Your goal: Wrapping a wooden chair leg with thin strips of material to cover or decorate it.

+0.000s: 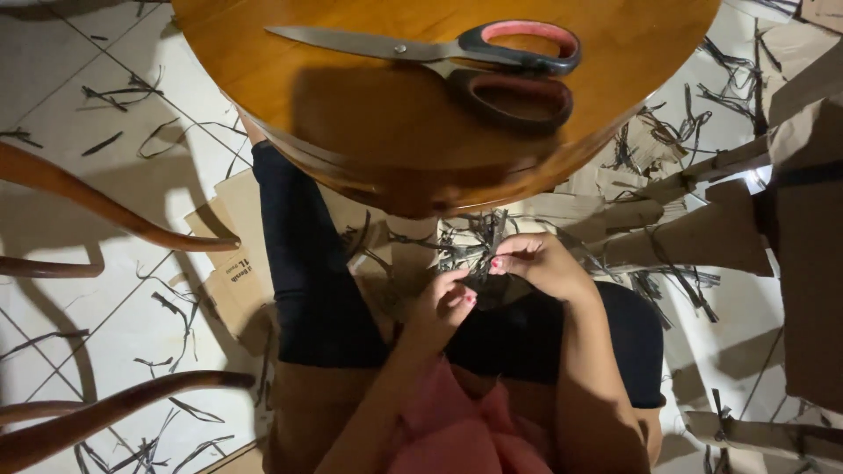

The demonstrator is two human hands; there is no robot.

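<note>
Both hands [492,281] pinch thin dark strips [470,241], apparently fingertip-tight.

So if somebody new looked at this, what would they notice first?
Probably the big scissors with red and black handles, lying shut on the round wooden table at the top. Next come the two hands just below the table edge, the left hand and right hand, pinching a bundle of thin dark strips over the lap. More strips and pieces of cardboard are scattered across the white tiled floor.
</note>
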